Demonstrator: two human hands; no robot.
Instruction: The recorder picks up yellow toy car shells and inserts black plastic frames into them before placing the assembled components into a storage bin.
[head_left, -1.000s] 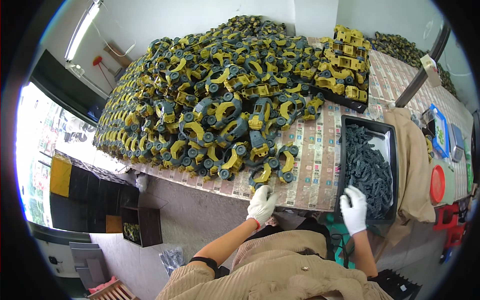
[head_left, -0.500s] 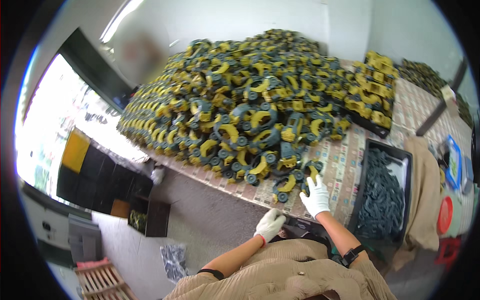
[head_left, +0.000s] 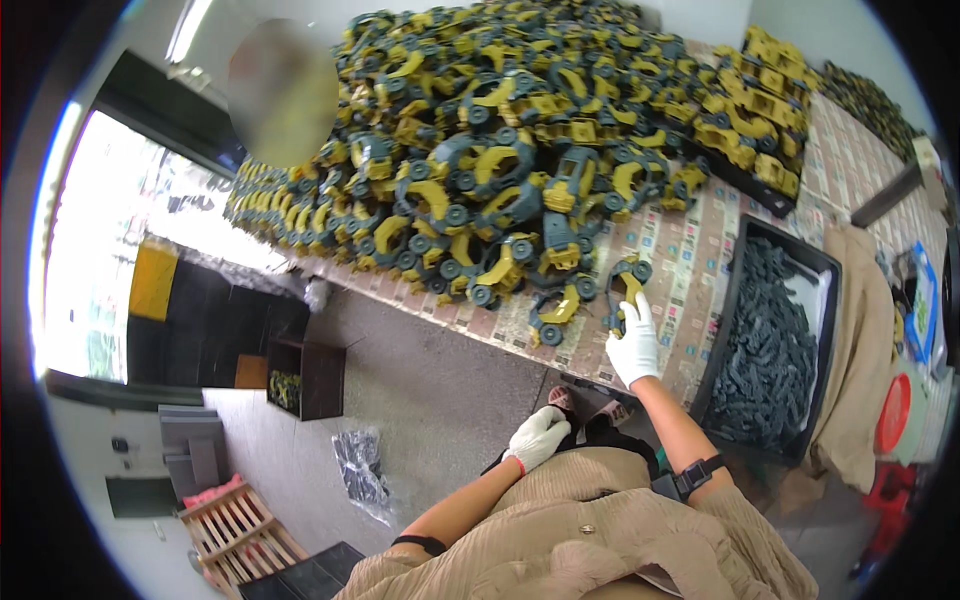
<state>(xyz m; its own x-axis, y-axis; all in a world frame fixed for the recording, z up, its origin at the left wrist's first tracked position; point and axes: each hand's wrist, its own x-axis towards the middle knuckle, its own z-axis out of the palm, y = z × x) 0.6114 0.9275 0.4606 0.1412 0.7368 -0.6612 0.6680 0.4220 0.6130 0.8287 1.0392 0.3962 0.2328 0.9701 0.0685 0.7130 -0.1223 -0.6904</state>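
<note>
Here, gloved right hand (head_left: 634, 345) closed around a yellow-and-grey toy vehicle (head_left: 624, 285) at the table (head_left: 690, 270) edge beside the pile (head_left: 500, 150); gloved left hand (head_left: 537, 438) loosely curled, empty, near lap.

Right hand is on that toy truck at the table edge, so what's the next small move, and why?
Probably close the right hand on the yellow and grey toy truck and lift it off the table: the fingers already rest on it, while the left hand hangs empty below the table edge.
</note>
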